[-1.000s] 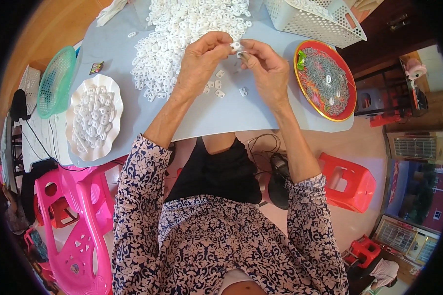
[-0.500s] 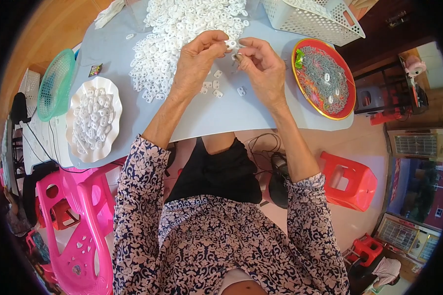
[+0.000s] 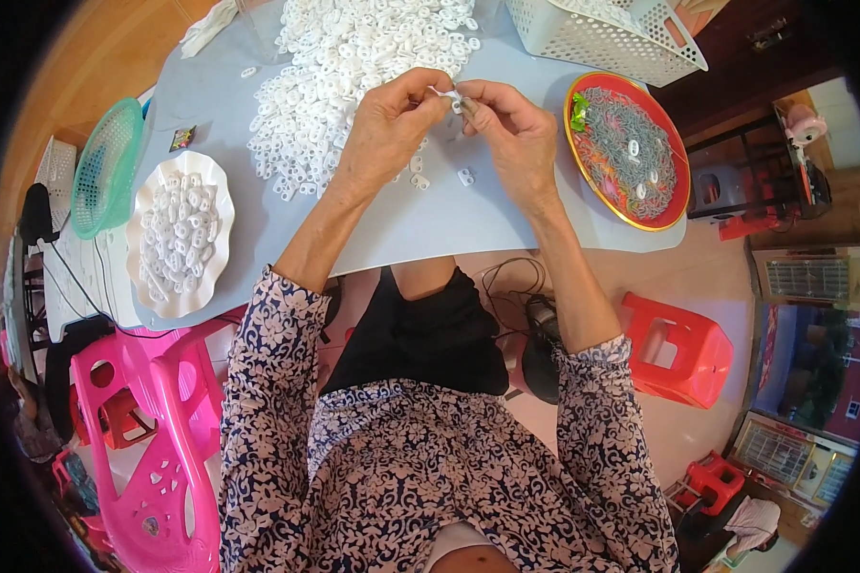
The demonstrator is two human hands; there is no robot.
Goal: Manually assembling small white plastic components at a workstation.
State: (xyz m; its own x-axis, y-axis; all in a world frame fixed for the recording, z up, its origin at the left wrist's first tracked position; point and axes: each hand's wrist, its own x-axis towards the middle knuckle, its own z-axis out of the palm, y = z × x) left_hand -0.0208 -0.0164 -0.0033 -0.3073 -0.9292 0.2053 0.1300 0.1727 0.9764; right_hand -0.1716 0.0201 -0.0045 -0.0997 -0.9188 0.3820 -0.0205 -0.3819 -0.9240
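My left hand (image 3: 390, 129) and my right hand (image 3: 518, 138) meet above the table, fingertips pinched together. Between them is a small white plastic piece (image 3: 457, 107) with holes, gripped from both sides. Something dark sits at my right thumb tip; I cannot make out what it is. Behind my left hand spreads a big heap of similar white pieces (image 3: 301, 115). A few loose white pieces (image 3: 466, 177) lie below the hands. To the right, a red round tray (image 3: 682, 181) with a gold rim holds many thin grey bits, some orange and pink ones, and a few white pieces.
A white wavy-edged dish (image 3: 225, 196) of white pieces stands at the table's left, near a small wrapper (image 3: 182, 138) and a green basket (image 3: 83, 210). A white perforated basket (image 3: 631, 57) is at the far right. A red stool (image 3: 702, 358) and pink chair (image 3: 186, 458) stand below.
My hands have come closer together, and the white piece now sits between both sets of fingertips. The left hand has shifted slightly right and nearer.
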